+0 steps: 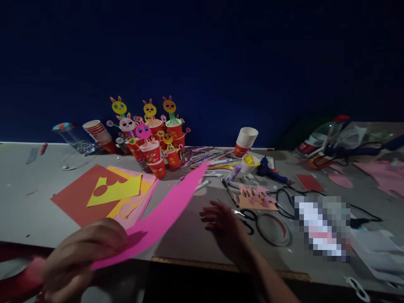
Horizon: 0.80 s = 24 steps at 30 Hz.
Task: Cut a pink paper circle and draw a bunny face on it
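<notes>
My left hand (82,256) is at the near table edge, its fingers pinched on a long pink paper sheet (167,208) that rises toward the middle of the table. My right hand (225,229) hovers over the grey table (28,198) with fingers stretched out, holding nothing. Its fingertips are close to black-handled scissors (244,216) that lie just to its right. A tape ring (273,229) lies beside the scissors.
Red, yellow and pink paper sheets (104,193) lie at the left. Red cups with bunny faces on sticks (154,139) stand at the back, near cup stacks (246,141), straws, a glue gun (268,170), cables and a bottle (318,136).
</notes>
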Tool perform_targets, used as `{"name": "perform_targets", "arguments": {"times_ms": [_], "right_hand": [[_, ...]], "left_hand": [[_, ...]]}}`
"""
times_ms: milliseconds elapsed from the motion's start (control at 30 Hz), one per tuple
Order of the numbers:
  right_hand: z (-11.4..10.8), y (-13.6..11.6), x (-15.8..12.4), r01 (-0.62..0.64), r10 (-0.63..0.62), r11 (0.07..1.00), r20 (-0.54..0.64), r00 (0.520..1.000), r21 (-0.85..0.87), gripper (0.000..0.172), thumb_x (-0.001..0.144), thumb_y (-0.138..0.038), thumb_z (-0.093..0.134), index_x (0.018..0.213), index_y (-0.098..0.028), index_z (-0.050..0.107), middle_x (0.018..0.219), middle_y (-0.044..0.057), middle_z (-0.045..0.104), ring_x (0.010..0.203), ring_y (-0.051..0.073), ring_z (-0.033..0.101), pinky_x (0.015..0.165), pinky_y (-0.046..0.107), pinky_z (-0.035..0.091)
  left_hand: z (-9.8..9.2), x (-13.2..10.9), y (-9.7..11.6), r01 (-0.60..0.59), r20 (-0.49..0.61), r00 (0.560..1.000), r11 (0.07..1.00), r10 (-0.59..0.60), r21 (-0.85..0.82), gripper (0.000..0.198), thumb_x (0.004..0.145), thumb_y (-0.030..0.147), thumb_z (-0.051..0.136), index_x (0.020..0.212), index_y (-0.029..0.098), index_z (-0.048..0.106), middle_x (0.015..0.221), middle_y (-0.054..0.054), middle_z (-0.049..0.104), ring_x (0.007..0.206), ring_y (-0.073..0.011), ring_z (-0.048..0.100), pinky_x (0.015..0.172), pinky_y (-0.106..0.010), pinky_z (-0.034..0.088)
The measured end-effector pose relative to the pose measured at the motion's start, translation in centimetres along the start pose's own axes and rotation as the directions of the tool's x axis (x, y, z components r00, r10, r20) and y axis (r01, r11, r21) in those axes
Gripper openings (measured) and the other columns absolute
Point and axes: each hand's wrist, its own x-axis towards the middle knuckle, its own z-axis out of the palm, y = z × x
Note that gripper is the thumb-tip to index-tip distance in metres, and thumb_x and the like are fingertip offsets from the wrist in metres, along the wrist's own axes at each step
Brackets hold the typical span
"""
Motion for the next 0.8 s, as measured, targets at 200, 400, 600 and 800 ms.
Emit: {"name": "perform_targets", "arguments": {"times_ms": [200, 400, 600, 800], "right_hand": [[-4.0, -1.2, -1.0, -0.219, 0.236, 0.942, -0.038, 0.971, 0.254, 0.076, 0.081, -0.078, 0.050, 0.136, -0.025, 0.050, 0.117, 0.014, 0.069, 0.085, 0.026, 0.070, 0.074, 0.041, 0.054], [-3.6, 0.5, -0.5, -0.173, 0.178, 0.970, 0.016, 0.984, -0.169, 0.055, 0.073, -0.032, 0.076, 0.126, -0.026, 0.061, 0.121, 0.007, 0.064, 0.078, 0.015, 0.063, 0.072, 0.031, 0.052], [-4.2, 1.9, 2.5, 0.070, -0.143, 0.891, -0.131, 0.981, -0.449, 0.036, 0.072, -0.025, 0.060, 0.107, -0.022, 0.068, 0.127, 0.011, 0.059, 0.086, 0.019, 0.063, 0.081, 0.037, 0.053], [-3.6, 2.3, 0.1, 0.027, -0.067, 0.849, -0.056, 0.996, -0.527, 0.036, 0.080, -0.022, 0.055, 0.115, -0.023, 0.067, 0.130, 0.011, 0.061, 0.097, 0.022, 0.065, 0.083, 0.038, 0.055]], "left_hand": [[0.3, -0.3, 0.1, 0.123, 0.427, 0.898, 0.992, -0.107, -0.011, 0.032, 0.093, 0.013, 0.041, 0.116, 0.025, 0.060, 0.106, -0.012, 0.070, 0.102, -0.0297, 0.065, 0.083, -0.049, 0.058], [0.7, -1.7, -1.8, 0.240, 0.413, 0.846, 0.933, -0.336, 0.267, 0.034, 0.093, 0.005, 0.043, 0.112, 0.026, 0.062, 0.115, -0.008, 0.067, 0.111, -0.0217, 0.063, 0.091, -0.033, 0.055], [0.8, -2.4, -6.0, 0.229, 0.163, 0.928, 0.856, -0.336, 0.463, 0.027, 0.095, 0.013, 0.050, 0.113, 0.025, 0.066, 0.118, -0.006, 0.068, 0.111, -0.0183, 0.065, 0.093, -0.028, 0.054], [-0.9, -3.1, -4.8, 0.326, 0.362, 0.802, 0.856, -0.475, 0.400, 0.026, 0.095, 0.024, 0.050, 0.114, 0.026, 0.068, 0.121, -0.005, 0.070, 0.119, -0.0228, 0.062, 0.100, -0.032, 0.053]]}}
